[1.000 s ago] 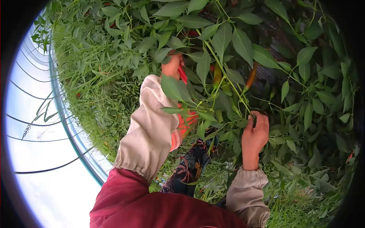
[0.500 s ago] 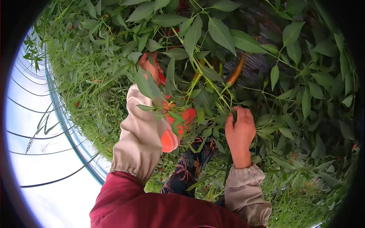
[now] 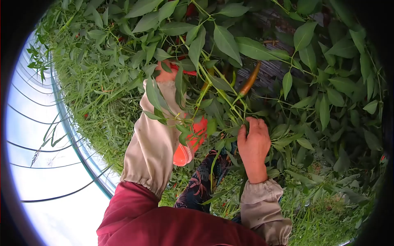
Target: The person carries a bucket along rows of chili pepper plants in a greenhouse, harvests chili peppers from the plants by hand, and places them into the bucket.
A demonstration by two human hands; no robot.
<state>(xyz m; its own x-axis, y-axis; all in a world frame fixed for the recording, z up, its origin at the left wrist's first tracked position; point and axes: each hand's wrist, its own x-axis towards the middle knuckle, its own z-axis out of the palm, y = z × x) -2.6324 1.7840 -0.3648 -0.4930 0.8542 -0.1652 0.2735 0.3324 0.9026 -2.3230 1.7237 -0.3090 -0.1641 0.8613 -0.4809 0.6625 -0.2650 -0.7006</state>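
My left hand [image 3: 166,74] reaches in among the leaves of a chili plant, and foliage hides its fingers. A red chili [image 3: 188,73] shows right beside it; whether the fingers grip it cannot be made out. Lower right, my right hand [image 3: 255,141] has its fingers and thumb closed on a green chili branch [image 3: 233,107]. Above that hand an orange-brown chili [image 3: 250,80] hangs from the plant, with a small green chili [image 3: 233,78] to its left.
An orange-red rounded object [image 3: 182,155] with a pale rim sits below the left forearm, partly behind leaves. A leg in dark floral trousers [image 3: 197,184] stands in the grass. Curved ribs and pale sheeting [image 3: 45,156] line the left side. Dense foliage [image 3: 336,94] fills the right.
My left hand has moved upward, deeper into the leaves, and its sleeve has followed. My right hand keeps its place on the branch. The view has shifted slightly, moving the plant a little left.
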